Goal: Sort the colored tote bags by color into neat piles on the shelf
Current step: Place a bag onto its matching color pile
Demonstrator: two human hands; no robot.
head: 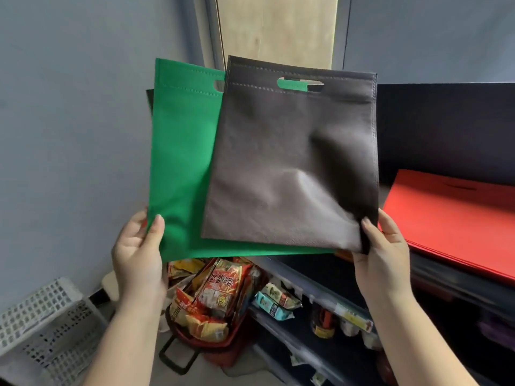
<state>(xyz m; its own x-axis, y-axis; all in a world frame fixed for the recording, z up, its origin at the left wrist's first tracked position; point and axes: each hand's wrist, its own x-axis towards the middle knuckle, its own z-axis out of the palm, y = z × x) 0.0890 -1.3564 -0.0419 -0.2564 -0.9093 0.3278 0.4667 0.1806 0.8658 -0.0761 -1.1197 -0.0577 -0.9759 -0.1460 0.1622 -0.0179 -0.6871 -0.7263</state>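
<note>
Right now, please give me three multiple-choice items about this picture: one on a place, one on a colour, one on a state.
1. Where does the red pile lie?
A. on the shelf at the right
B. in the white crate
C. in the left hand

2. What colour shows through the handle hole of the brown bag?
A. red
B. green
C. yellow

3. How is the green bag held?
A. it lies flat on the shelf
B. it hangs from a hook
C. the left hand pinches its lower corner

Answers: 1 A, the pile rests on the shelf edge at the right. 2 B, green fabric fills most of the hole. 3 C, the thumb presses on its front.
</note>
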